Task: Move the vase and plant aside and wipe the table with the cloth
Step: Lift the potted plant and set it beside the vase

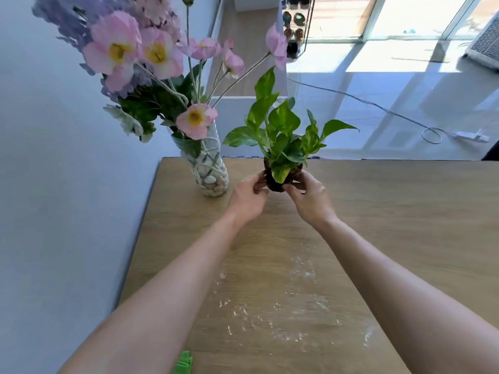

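A small green-leaved plant (283, 133) in a dark round pot sits near the far edge of the wooden table (405, 211). My left hand (248, 195) and my right hand (310, 198) both grip the pot from either side. A clear glass vase (210, 168) filled with white pebbles and pink and purple flowers stands at the table's far left corner, just left of the plant. A corner of a green cloth (183, 363) shows at the near edge, below my left forearm. Wet streaks (283, 306) glisten on the tabletop between my arms.
A white wall runs along the table's left side. Beyond the far edge lies a bright tiled floor with a white cable and power strip (469, 136), a shoe rack (295, 28) and large windows.
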